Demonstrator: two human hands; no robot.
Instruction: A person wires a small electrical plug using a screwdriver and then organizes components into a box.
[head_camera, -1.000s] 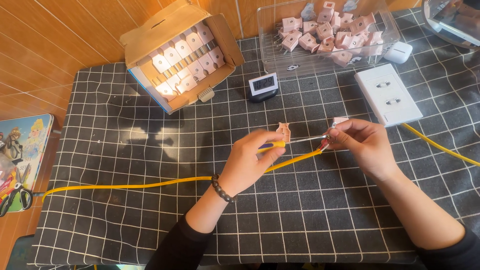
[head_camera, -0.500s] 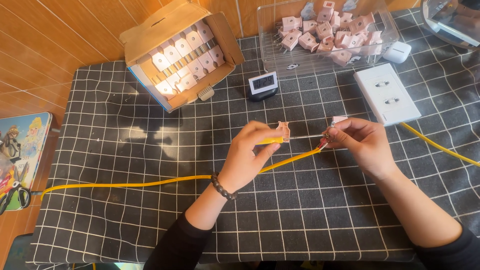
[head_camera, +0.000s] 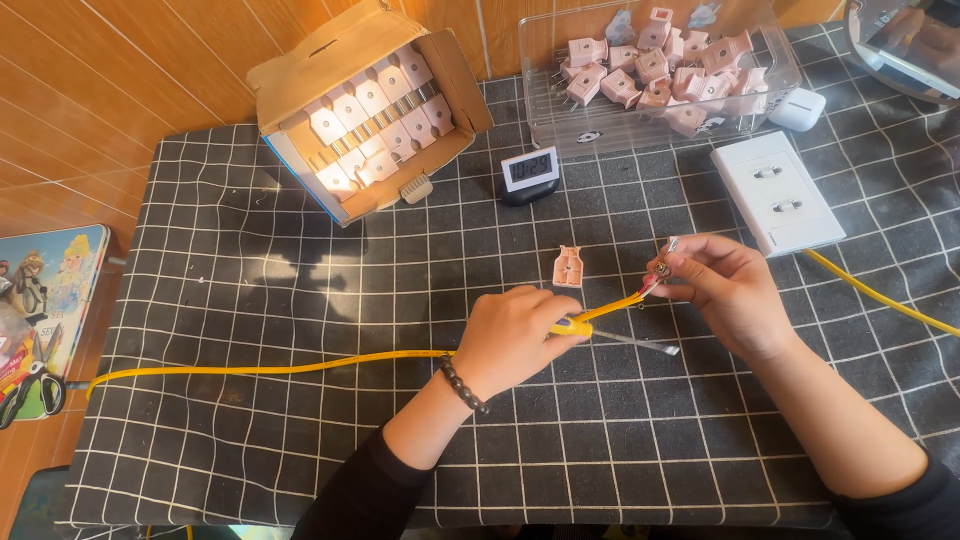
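Yellow cable (head_camera: 300, 366) runs from the left edge across the checked cloth to mid-frame, where both hands work its stripped end. Left hand (head_camera: 515, 335), centre of frame, has its fingers closed round the cable together with a yellow-handled screwdriver (head_camera: 620, 340), whose metal shaft pokes out to the right, flat over the surface. Right hand (head_camera: 725, 290), just right of centre, pinches the bared wire tips (head_camera: 662, 268) between thumb and forefinger; what else sits in that pinch is too small to tell.

A pink plug half (head_camera: 568, 267) lies loose on the cloth just above the cable end, touching neither hand.

Judgement: wire prep stage, conductors being set before they go into the plug. Next move likely needs the plug shell brought in and the screwdriver tip freed, so one hand has to let go of something.

Further out: small digital timer (head_camera: 529, 172) above centre, open cardboard box (head_camera: 360, 110) of pink plugs upper left, clear plastic tray (head_camera: 660, 75) of more plugs top right, white wall socket plate (head_camera: 778, 195) right of that. A second stretch of yellow cable exits right edge. Scissors (head_camera: 30, 385) at far left.
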